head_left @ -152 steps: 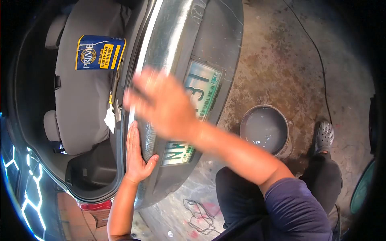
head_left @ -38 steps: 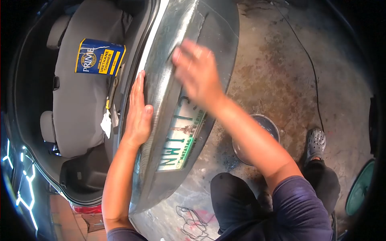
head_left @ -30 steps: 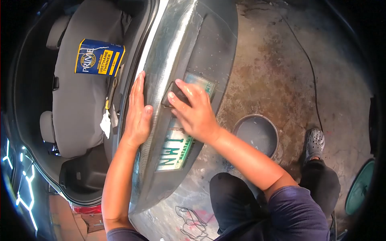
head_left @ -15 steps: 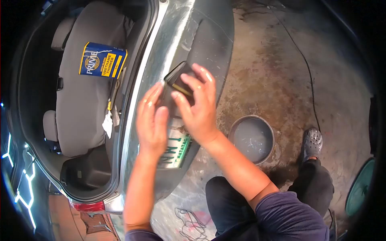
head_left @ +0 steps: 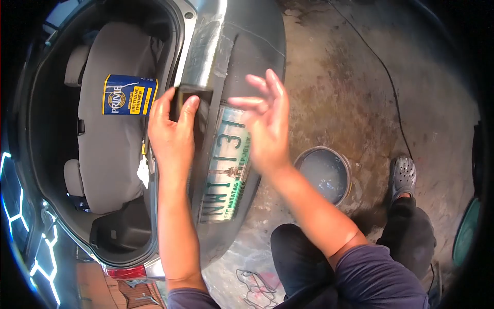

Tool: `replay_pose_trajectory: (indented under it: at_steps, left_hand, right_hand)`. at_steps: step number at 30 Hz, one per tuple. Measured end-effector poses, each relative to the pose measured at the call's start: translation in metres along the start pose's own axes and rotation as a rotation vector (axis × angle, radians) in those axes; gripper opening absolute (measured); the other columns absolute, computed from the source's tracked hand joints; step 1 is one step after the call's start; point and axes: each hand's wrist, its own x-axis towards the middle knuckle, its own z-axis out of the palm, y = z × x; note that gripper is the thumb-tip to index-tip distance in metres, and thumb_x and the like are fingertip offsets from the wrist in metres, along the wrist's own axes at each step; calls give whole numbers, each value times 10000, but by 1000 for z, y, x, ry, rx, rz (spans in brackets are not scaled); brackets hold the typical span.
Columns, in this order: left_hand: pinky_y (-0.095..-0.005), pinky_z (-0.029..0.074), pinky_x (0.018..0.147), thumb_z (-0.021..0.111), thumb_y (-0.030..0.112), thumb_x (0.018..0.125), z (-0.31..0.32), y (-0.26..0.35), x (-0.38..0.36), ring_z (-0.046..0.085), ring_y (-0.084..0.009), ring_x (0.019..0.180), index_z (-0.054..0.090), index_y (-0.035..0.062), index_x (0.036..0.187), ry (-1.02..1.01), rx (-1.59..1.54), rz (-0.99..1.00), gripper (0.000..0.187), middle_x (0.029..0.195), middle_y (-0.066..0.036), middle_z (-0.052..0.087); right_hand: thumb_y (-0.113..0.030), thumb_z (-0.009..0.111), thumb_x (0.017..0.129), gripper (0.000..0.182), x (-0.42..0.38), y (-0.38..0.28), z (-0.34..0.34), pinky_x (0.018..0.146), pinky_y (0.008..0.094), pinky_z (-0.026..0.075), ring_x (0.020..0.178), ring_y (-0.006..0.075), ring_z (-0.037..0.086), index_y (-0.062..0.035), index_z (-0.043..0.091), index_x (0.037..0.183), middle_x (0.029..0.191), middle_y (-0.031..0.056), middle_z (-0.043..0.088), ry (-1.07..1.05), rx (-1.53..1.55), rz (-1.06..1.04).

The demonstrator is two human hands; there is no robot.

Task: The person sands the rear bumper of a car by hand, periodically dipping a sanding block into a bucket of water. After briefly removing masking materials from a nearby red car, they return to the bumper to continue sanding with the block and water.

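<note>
My left hand [head_left: 172, 126] grips a dark folded sheet [head_left: 198, 96], which looks like sandpaper, between thumb and fingers. It rests at the upper edge of the grey car bumper [head_left: 254, 67], beside the boot opening. My right hand [head_left: 268, 129] is raised over the bumper with its fingers apart and nothing in them; motion blurs it a little. Below and between the hands, the licence plate [head_left: 226, 170] is fixed to the bumper, partly covered by my right hand. Scuffed, bright bare patches show along the bumper's upper edge.
In the open boot, a blue urethane thinner can [head_left: 129, 95] stands by the grey seat back [head_left: 110, 170]. A white rag [head_left: 143, 172] lies at the boot sill. A bucket of cloudy water [head_left: 323, 175] stands on the wet concrete floor, and a black cable [head_left: 383, 64] runs behind it.
The dark sheet has passed from my right hand to my left and down to the bumper's edge. My right hand has opened, and the view has shifted, uncovering the plate.
</note>
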Motion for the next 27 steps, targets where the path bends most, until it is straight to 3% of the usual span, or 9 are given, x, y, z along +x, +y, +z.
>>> replay_pose_trajectory:
  at_steps: [2,6,8,10,14,16,20,24,27]
  left_hand:
    - [-437,517,954,733,292,961,-1,-10,-5,663,-373,1121,663,-26,1215,-123,271,1,413,1223,-208,684]
    - [-477,524,934,661,409,998,-7,-17,-19,662,-431,1099,568,8,1325,-180,549,16,526,1190,-243,693]
    - [-482,531,915,658,433,997,-14,-13,-22,670,-442,1076,541,16,1354,-243,588,-49,561,1177,-241,702]
    - [-486,544,882,684,434,978,-17,-9,-26,680,-439,1058,533,19,1364,-318,605,-113,586,1190,-218,707]
    - [-499,554,827,707,474,949,2,-24,-6,703,-424,987,612,50,1258,-200,532,107,533,1153,-202,720]
    - [-495,552,771,704,489,944,27,-23,22,704,-421,935,632,49,1231,-110,506,225,530,1045,-191,738]
    - [-504,546,779,682,478,962,51,2,73,696,-429,952,625,45,1223,-153,547,175,509,1041,-214,732]
    - [-480,552,812,688,461,964,14,-28,7,703,-402,987,599,81,1286,-157,532,171,505,1093,-187,731]
    - [-468,547,860,718,465,953,-4,-30,-20,701,-415,1035,606,108,1296,-203,486,0,508,1105,-197,736]
  right_hand:
    - [71,501,885,713,21,49,-49,907,408,563,1184,289,629,-18,323,1569,1493,212,442,153,-327,-10]
    - [-116,612,905,585,9,97,-159,987,487,530,1196,392,613,1,472,1461,1392,236,531,120,-1298,-64]
    - [-195,652,916,558,-8,118,-200,989,522,517,1204,429,597,-4,507,1419,1360,228,563,64,-1555,21]
    - [-238,655,933,515,-23,114,-218,974,502,529,1213,405,603,-9,536,1379,1356,213,577,-36,-1677,258]
    - [-301,644,969,464,-37,109,-217,961,484,544,1210,360,620,-25,565,1333,1332,182,603,-247,-1814,570]
    - [-322,629,988,430,-35,108,-213,946,468,562,1164,342,656,-33,576,1302,1278,174,626,-306,-1851,624]
    - [-332,616,1000,397,-31,117,-215,939,453,571,1131,344,677,-33,583,1258,1240,175,638,-294,-1872,710]
    - [-335,612,1004,397,-30,115,-212,933,453,575,1127,347,681,-32,580,1259,1235,175,638,-315,-1874,738]
    - [-335,617,1000,400,-31,118,-214,931,459,576,1115,352,685,-30,583,1257,1232,179,638,-310,-1873,751]
